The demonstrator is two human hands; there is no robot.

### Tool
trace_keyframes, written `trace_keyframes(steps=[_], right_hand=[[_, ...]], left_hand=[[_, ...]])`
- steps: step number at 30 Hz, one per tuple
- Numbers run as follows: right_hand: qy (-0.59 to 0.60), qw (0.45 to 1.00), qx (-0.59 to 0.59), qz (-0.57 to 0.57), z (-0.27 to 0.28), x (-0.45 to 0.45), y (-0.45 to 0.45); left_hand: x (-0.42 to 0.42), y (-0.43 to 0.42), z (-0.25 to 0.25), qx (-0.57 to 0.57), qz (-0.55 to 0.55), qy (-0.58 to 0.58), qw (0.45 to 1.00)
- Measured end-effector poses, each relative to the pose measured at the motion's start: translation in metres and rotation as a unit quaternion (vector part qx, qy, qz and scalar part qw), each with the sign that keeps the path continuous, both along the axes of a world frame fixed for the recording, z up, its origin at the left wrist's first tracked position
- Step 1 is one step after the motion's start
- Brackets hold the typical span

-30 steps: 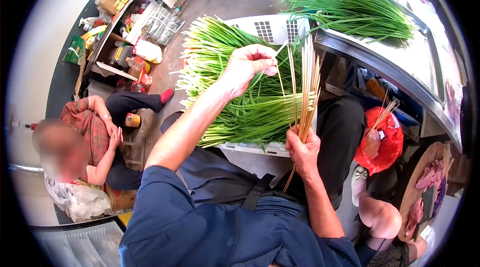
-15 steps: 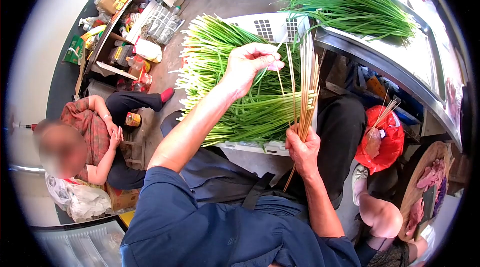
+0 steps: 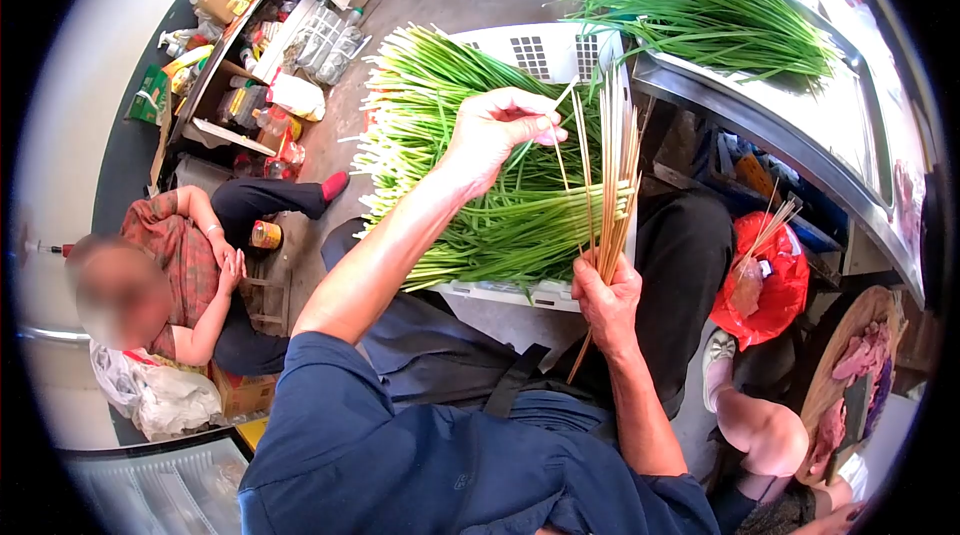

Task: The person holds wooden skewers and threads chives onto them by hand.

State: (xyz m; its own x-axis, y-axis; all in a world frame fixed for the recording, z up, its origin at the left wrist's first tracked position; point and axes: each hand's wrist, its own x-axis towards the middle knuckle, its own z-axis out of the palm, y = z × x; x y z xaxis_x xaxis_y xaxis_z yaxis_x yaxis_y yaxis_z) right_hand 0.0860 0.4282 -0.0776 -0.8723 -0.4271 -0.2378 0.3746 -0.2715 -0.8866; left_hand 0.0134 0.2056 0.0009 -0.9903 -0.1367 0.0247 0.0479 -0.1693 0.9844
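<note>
My right hand (image 3: pixel 607 293) is closed around a bundle of thin bamboo skewers (image 3: pixel 612 170), which fan upward, with ends poking out below the fist. Over the greens, my left hand (image 3: pixel 500 135) pinches thumb and fingers at the upper end of one skewer that leans apart from the bundle. A small pale strip (image 3: pixel 568 90) shows just above those fingertips; its kind is unclear. Beneath both hands lies a large heap of garlic chives (image 3: pixel 420 125), pale ends to the left, in a white plastic crate (image 3: pixel 547 37). Some chives reach up against the skewers.
More chives (image 3: pixel 700 10) lie on a metal-edged table (image 3: pixel 745 105) at upper right. A red bag (image 3: pixel 790 275) with skewers stands right of my knee, near a round board (image 3: pixel 835 355) with meat. A seated person (image 3: pixel 185 265) is at left, below cluttered shelves (image 3: pixel 235 55). Another person's leg (image 3: pixel 755 425) shows lower right.
My hands keep almost the same pose. At the lower right edge, part of another person's hand has come into view near the round board.
</note>
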Motion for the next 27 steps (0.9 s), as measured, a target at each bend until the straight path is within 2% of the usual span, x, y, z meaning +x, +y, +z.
trace_keyframes(steps=[9, 14, 19, 24, 27], right_hand=[[0.003, 1.000, 0.015, 0.007, 0.004, 0.000, 0.001], [-0.006, 1.000, 0.018, 0.008, 0.006, -0.001, 0.001], [-0.002, 1.000, 0.015, 0.005, 0.004, 0.000, 0.000], [0.004, 1.000, 0.024, 0.000, 0.002, 0.000, -0.001], [-0.011, 1.000, 0.027, -0.006, 0.006, 0.000, 0.000]], left_hand=[[0.001, -0.003, 0.002, -0.088, -0.005, 0.011, 0.996], [-0.002, -0.008, 0.007, 0.020, -0.017, 0.018, 0.999], [-0.004, -0.009, 0.007, -0.031, -0.028, 0.003, 0.999], [0.004, 0.004, -0.002, -0.081, 0.001, -0.068, 0.994], [0.020, 0.020, -0.018, -0.102, -0.056, -0.102, 0.988]])
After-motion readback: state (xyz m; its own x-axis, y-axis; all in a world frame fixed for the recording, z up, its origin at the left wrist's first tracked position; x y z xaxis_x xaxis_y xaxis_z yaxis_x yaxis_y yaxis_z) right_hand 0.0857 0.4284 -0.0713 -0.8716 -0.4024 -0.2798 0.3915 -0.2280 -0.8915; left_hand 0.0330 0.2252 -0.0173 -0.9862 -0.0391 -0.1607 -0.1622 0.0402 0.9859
